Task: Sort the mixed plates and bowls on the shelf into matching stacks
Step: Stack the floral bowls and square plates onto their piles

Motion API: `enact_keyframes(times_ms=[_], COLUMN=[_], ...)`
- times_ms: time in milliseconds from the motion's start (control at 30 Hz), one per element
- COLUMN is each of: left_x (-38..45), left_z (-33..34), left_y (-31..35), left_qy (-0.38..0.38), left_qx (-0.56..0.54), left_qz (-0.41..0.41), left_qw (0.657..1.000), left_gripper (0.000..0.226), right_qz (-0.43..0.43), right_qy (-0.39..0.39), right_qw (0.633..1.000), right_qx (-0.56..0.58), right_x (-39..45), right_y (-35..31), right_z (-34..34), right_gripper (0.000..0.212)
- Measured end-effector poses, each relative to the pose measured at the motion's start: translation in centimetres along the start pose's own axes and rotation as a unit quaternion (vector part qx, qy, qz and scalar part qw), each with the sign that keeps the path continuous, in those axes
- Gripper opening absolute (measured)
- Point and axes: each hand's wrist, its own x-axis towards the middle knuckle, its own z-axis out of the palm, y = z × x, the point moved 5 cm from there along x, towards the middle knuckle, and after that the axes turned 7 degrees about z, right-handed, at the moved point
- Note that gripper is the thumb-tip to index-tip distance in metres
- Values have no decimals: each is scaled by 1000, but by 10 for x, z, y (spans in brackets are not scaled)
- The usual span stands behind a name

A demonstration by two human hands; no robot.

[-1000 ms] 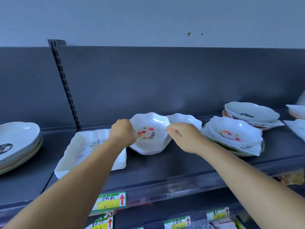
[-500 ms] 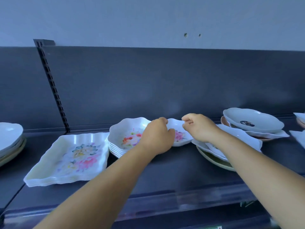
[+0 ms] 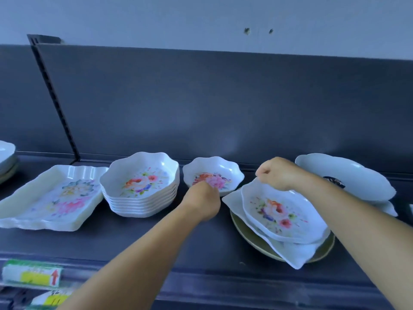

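Note:
On the dark shelf a stack of several white scalloped floral bowls stands left of centre. Right of it sits a small floral bowl; my left hand grips its near rim, fingers hidden behind the hand. My right hand pinches the far rim of a floral scalloped bowl that tops a mixed pile of a white square plate and an olive round plate. A white rectangular floral tray stack lies at the left.
Large white oval plates are piled at the far right behind my right arm. More round plates show at the left edge. A slotted upright rises on the dark back panel. Price tags hang on the shelf front.
The view has shifted right and closer. My left hand dropped from the small bowl's far side to its near rim. My right hand moved right onto the floral bowl atop the mixed pile.

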Motion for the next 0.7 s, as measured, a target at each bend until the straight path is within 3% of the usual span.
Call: enact_keyframes(times_ms=[233,300,400,467,500,567,600,700], left_x=[4,6,15,18,21,14,13,11], left_z=[1,2,9,2,6,0,-1,-6], left_y=[8,6,-1,2,0,-2,-7,4], left_qy=[52,70,58,86,93,163,193,184], left_qx=[52,56,-18,69,31,-208,-238,-202], left_qz=[-52,-67,-94,-84,-62,-105,-122,-99], left_qw=[996,994,994,990,993,959,944,957], left_gripper=[35,53,28,17,16,26,34,41], right_qz=[-22,-10,18,26,27,28,30,36], right_qy=[-2,-21,-50,-48,-43,-34,-28,-4], right_qw=[999,999,999,998,999,999,999,995], right_qx=[45,28,-7,-17,-16,6,27,94], right_x=[17,23,31,34,34,35,36,35], right_y=[-7,-13,-18,-21,-23,-24,-23,-18], right_z=[-1,5,16,17,16,15,14,10], right_gripper=[34,38,42,43,44,43,42,35])
